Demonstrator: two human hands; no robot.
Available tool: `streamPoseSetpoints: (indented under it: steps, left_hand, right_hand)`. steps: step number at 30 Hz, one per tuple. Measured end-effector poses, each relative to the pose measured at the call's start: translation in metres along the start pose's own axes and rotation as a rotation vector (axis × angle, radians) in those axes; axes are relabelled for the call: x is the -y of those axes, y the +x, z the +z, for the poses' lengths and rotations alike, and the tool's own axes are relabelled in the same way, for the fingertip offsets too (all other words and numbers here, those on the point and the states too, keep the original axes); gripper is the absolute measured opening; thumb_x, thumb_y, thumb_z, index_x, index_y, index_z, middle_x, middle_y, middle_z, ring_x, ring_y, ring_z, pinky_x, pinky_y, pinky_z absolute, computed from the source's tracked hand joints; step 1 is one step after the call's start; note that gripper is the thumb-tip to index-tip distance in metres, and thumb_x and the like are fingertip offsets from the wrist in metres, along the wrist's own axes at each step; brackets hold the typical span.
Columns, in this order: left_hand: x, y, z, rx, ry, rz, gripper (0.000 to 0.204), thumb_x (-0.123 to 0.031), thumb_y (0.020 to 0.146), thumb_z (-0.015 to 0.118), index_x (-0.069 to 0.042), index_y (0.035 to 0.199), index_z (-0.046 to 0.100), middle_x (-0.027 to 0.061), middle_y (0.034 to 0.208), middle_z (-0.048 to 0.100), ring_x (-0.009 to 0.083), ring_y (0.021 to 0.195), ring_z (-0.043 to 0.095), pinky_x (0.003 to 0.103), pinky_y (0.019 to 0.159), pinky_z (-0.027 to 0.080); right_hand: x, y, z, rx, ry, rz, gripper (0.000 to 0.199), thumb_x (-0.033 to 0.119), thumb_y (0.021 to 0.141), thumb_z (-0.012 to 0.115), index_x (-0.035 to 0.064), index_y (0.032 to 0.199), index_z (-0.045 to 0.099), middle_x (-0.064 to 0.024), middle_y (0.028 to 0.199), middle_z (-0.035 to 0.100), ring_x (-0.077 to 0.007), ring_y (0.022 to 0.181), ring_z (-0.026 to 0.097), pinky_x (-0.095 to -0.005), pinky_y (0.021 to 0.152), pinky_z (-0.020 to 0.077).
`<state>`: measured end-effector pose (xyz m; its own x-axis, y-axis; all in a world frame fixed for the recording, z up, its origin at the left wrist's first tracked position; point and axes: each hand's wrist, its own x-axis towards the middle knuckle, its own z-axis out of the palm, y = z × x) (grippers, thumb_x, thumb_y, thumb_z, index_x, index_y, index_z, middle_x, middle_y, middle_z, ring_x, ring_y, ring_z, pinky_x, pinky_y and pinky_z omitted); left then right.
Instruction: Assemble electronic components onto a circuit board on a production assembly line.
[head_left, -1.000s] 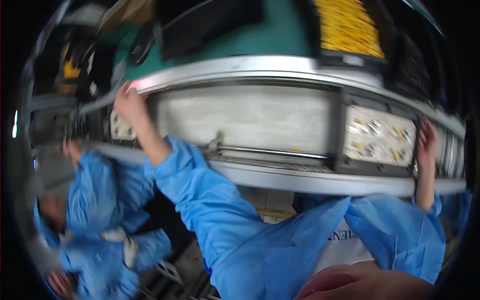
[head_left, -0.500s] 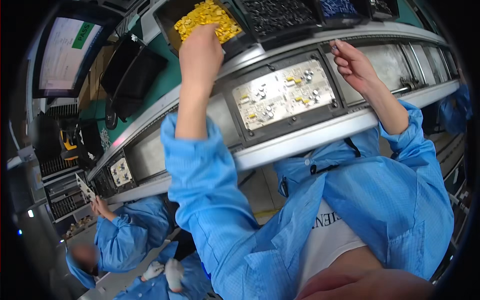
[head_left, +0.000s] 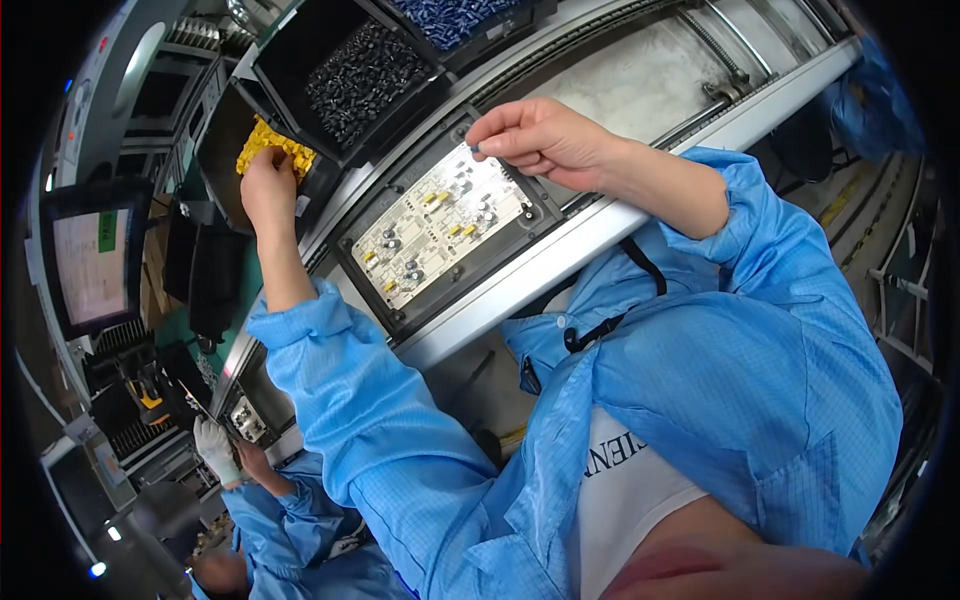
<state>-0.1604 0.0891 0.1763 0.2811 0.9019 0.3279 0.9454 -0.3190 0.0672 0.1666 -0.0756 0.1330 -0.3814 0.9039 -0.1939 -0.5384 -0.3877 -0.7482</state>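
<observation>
A white circuit board (head_left: 440, 225) with yellow and dark parts lies in a black carrier frame (head_left: 545, 215) on the conveyor. My right hand (head_left: 540, 140) hovers over the board's far corner, fingertips pinched on a small part that touches the board. My left hand (head_left: 268, 190) reaches up into a black bin of yellow parts (head_left: 275, 148), fingers curled among them; what it grips is hidden. Both sleeves are blue.
A black bin of dark parts (head_left: 365, 75) and one of blue parts (head_left: 455, 15) stand behind the conveyor rail (head_left: 600, 225). A monitor (head_left: 90, 260) hangs at the left. A co-worker in blue with a white glove (head_left: 215, 445) works at the lower left.
The view has swung and tilted. My left hand stays at the yellow-parts bin. My right hand has come down from above the carrier onto the board's corner.
</observation>
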Motion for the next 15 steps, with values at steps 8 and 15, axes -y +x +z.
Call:
streamPoseSetpoints:
  steps: [8,15]
  left_hand:
    - [0.010,-0.001,0.008,0.008,-0.324,-0.128,0.029,-0.021,0.088,0.064,-0.002,0.109,0.068,0.0136,0.094,0.071,0.0247,0.083,0.068,0.033,0.078,0.050]
    - [-0.005,0.006,0.010,-0.036,-0.155,-0.150,0.031,-0.033,0.089,0.060,-0.010,0.106,0.071,0.0142,0.093,0.071,0.0302,0.086,0.068,0.037,0.076,0.051]
  right_hand:
    - [-0.001,-0.004,0.016,-0.041,-0.226,-0.147,0.022,0.003,0.081,0.071,0.0001,0.102,0.066,-0.0075,0.097,0.068,-0.0119,0.090,0.065,-0.0240,0.084,0.0527]
    - [-0.006,0.002,0.013,-0.035,-0.420,-0.243,0.019,0.004,0.082,0.071,0.0004,0.100,0.067,-0.0070,0.097,0.068,-0.0121,0.090,0.065,-0.0241,0.085,0.0527]
